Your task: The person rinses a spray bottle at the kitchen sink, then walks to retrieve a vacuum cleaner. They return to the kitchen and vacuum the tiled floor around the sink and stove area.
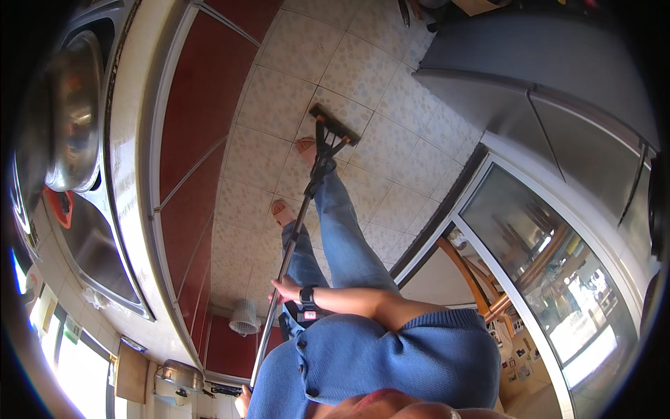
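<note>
My right hand (286,290), with a dark watch on the wrist, is closed around the metal pole of a mop (287,254). At the lower left, my left hand (243,402) is at the pole's upper end; it is partly cut off by my body and sleeve. The mop's dark bar-shaped head (334,124), with orange parts on its frame, rests on the patterned tile floor (356,68), just ahead of my farther foot (306,149) in a pink open-toed slipper. The pole runs slantwise past my jeans.
Red cabinets (196,105) under a counter (128,209) with a steel sink (94,251) line the left. A grey fridge (487,99) stands at the upper right, beside a glass door (523,220). A white plastic basket (244,317) is near the lower cabinets.
</note>
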Demonstrator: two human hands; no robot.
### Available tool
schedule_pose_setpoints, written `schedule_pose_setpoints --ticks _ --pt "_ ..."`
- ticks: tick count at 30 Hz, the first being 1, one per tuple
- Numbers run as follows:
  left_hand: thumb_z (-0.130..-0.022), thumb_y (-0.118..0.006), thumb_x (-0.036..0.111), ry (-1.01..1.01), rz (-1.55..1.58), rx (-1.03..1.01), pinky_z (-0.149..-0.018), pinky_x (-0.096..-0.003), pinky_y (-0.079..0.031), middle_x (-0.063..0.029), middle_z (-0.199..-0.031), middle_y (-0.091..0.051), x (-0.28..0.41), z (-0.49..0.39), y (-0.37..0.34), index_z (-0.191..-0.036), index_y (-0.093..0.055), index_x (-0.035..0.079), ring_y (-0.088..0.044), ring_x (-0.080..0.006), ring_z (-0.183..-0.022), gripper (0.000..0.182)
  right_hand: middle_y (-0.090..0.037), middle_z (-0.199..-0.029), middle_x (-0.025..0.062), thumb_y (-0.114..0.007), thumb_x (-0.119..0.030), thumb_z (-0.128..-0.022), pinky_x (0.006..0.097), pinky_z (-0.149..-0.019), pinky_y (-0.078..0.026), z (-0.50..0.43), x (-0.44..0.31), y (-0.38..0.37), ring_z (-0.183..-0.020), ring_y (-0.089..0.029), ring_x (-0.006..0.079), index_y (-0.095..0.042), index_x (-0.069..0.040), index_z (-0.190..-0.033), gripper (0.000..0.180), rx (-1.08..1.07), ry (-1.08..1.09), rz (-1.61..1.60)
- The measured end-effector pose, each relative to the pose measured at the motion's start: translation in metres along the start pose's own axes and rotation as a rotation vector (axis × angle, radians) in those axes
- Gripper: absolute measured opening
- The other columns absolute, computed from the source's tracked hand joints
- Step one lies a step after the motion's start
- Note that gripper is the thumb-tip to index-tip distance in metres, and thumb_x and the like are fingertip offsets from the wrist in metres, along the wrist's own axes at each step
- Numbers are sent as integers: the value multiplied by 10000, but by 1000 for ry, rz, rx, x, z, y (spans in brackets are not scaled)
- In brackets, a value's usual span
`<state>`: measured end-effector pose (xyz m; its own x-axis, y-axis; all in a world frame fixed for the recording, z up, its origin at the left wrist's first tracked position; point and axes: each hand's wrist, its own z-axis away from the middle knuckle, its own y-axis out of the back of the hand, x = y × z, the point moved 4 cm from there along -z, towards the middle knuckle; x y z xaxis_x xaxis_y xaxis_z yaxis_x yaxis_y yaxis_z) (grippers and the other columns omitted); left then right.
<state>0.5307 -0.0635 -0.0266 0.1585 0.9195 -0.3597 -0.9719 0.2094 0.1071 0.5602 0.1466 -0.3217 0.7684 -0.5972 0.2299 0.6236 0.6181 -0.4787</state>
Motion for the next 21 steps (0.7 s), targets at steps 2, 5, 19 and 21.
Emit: schedule_pose_setpoints --ticks 2,5,19,21 --pt "-852 -485 245 -8 23 17 -518 -500 -449 -221 -677 -592 27 -13 4 -950 -431 69 -587 -400 -628 209 -579 -675 114 -394 -261 -934 379 -459 -530 3 -46 32 -565 -626 247 -335 -59 -1045 238 123 154 -8" --pt "-856 -477 249 -153 199 55 -526 -504 -448 -221 -685 -594 138 -68 20 -955 -430 83 -588 -403 -637 199 -545 -546 90 -359 -326 -938 332 -377 -463 4 -169 123 -436 -573 209 -380 -71 -968 258 315 502 84" --pt "-803 -522 193 -573 81 209 -530 -495 -466 -235 -664 -589 236 -135 31 -1036 -412 -3 -580 -408 -607 324 -593 -791 283 -428 -337 -873 471 -651 -482 -52 -241 230 -802 -584 423 -459 89 -937 432 857 634 543" --pt "-803 -526 203 -495 25 183 -526 -499 -465 -228 -656 -588 145 -132 0 -1031 -421 16 -583 -401 -610 313 -589 -706 250 -415 -369 -879 476 -565 -471 -77 -143 169 -662 -582 414 -422 74 -963 451 911 648 510"
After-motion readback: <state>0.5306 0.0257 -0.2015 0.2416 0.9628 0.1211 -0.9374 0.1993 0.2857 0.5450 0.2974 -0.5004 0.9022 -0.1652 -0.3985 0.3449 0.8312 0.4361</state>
